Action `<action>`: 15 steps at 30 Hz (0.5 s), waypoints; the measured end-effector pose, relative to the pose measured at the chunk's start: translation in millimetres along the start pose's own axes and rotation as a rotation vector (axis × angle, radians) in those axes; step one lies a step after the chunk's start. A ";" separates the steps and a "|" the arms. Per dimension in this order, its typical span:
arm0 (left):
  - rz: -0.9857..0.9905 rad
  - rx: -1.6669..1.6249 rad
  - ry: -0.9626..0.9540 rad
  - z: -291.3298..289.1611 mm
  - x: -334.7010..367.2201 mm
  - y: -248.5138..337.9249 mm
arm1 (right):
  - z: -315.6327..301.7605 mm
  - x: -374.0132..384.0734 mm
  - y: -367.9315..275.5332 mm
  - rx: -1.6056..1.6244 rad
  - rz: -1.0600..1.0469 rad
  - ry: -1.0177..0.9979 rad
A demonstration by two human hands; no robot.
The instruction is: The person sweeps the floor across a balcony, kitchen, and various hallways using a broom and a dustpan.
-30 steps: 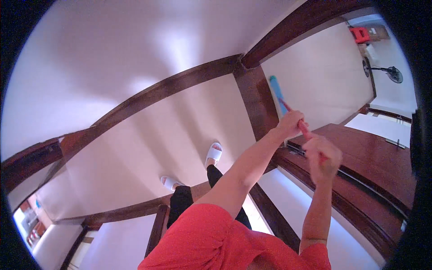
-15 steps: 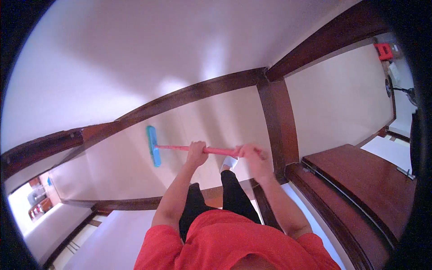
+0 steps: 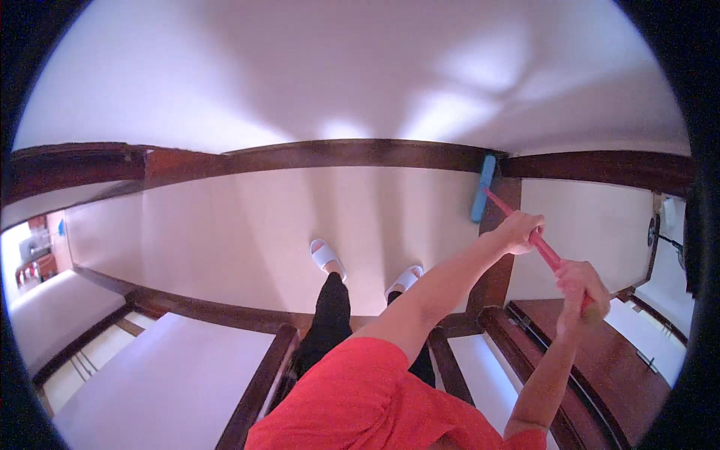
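A broom with a blue head [image 3: 484, 189] and a pinkish-red handle [image 3: 547, 253] reaches out to my right. Its head is over the edge where the pale floor meets the dark brown border, close to the corner by the wall. Around the middle of the handle my left hand [image 3: 520, 231] is closed, arm stretched across my front. My right hand [image 3: 583, 287] grips the handle near its top end. The bristles can hardly be made out.
White slippers [image 3: 324, 253] are on my feet on the pale floor [image 3: 187, 225]. A white wall [image 3: 225, 82] with a dark brown baseboard [image 3: 337, 154] runs along the far side. At right stands a reddish-brown door [image 3: 592, 337]; a black fan-like object [image 3: 654, 229] is farther right.
The broom has swung from the left across to the far right, both hands moving right with it. My view has turned, and both slippers now show.
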State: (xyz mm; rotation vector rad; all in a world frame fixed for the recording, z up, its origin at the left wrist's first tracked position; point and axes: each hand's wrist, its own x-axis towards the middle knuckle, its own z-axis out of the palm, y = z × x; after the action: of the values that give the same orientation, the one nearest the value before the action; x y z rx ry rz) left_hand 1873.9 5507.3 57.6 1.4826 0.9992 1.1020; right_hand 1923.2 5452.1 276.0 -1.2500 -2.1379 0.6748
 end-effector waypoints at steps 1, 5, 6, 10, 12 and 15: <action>-0.056 0.048 -0.027 -16.8 -9.1 1.4 | 12.4 0.4 -3.8 -0.014 0.018 -0.012; -0.164 0.247 0.046 -128.5 -93.3 -42.8 | 94.2 22.1 -48.0 0.312 0.065 0.099; -0.159 0.299 0.097 -163.9 -125.0 -46.9 | 119.6 26.3 -60.8 0.342 0.085 0.061; -0.239 0.409 0.328 -318.3 -270.7 -58.9 | 245.4 46.0 -159.5 0.557 -0.055 -0.198; -0.416 0.437 0.373 -386.5 -339.8 -62.5 | 310.3 45.9 -199.7 0.617 -0.048 -0.380; -0.555 0.450 0.482 -472.4 -445.4 -66.8 | 386.5 29.0 -268.5 0.682 -0.007 -0.576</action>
State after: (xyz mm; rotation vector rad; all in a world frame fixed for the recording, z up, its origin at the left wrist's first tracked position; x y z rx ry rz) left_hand 1304.0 5201.8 -30.8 1.1630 1.9615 0.8645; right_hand 1483.6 5307.3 186.3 -0.7170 -2.0195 1.7441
